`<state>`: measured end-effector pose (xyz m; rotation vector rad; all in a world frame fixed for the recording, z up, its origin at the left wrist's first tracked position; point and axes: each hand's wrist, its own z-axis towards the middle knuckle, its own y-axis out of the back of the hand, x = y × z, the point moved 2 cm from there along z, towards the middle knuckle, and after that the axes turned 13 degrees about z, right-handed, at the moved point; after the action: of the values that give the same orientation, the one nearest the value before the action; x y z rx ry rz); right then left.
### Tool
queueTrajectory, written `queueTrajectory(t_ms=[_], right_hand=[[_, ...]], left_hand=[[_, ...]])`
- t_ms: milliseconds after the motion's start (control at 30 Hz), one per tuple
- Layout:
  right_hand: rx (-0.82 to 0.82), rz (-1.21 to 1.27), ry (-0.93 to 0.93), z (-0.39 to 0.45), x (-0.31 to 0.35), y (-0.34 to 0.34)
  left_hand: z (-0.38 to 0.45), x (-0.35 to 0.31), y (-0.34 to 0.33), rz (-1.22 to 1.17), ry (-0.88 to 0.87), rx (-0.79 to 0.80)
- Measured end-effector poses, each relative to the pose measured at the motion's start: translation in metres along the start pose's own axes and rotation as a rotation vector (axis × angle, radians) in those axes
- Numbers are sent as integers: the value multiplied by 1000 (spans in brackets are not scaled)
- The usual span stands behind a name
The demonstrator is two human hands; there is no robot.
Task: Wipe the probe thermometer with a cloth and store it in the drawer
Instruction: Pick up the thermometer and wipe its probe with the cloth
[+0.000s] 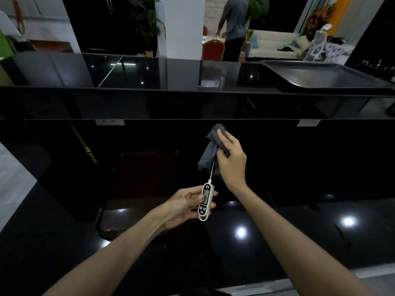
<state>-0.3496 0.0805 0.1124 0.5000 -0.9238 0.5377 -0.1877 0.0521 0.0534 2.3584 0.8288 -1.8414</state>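
The wiping step looks to be in hand: the left hand (183, 205) grips the white body of the thermometer (205, 200) between thumb and fingers, display facing up, with the thin metal probe (212, 168) pointing away toward the far side. The right hand (230, 159) is closed around a grey cloth (208, 153), which is bunched over the far part of the probe so that the tip is hidden inside the folds; loose cloth hangs down to the left of the probe. Both are held in the air above the counter, near the middle of the scene. The next move probably calls for drawing the cloth along the bare stretch of probe while the left hand keeps the body steady, then putting the cloth down and finding the drawer, which cannot be made out here. The counter (277, 242) is glossy black and reflects ceiling lights as bright spots on the near right. Beyond it rises a higher black ledge, and a dark tray (320, 75) sits on its far right end. Further back the room opens out, with a white pillar, a tall plant on the left, a red chair, a pale sofa, and a person (233, 24) standing with their back turned.
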Motion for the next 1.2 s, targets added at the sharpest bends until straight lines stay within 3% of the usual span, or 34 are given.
queueTrajectory(t_ms=[267, 467, 567, 767, 967, 1033, 1200], right_hand=[[138, 114, -104, -18, -4, 0], [-50, -89, 61, 16, 5, 17], [75, -155, 110, 12, 3, 13], [532, -255, 202, -33, -9, 4], [312, -565, 413, 19, 2, 21], [353, -619, 399, 27, 1, 18], [470, -459, 364, 0, -5, 3]], left_hand=[[0, -4, 4, 30, -4, -125], [-4, -7, -2, 114, 3, -88], [1, -12, -2, 97, -11, -120], [8, -15, 13, 121, -1, -251], [1, -7, 11, 225, 16, -152], [1, -8, 4, 236, -2, -119], [1, -12, 3, 272, -48, -196]])
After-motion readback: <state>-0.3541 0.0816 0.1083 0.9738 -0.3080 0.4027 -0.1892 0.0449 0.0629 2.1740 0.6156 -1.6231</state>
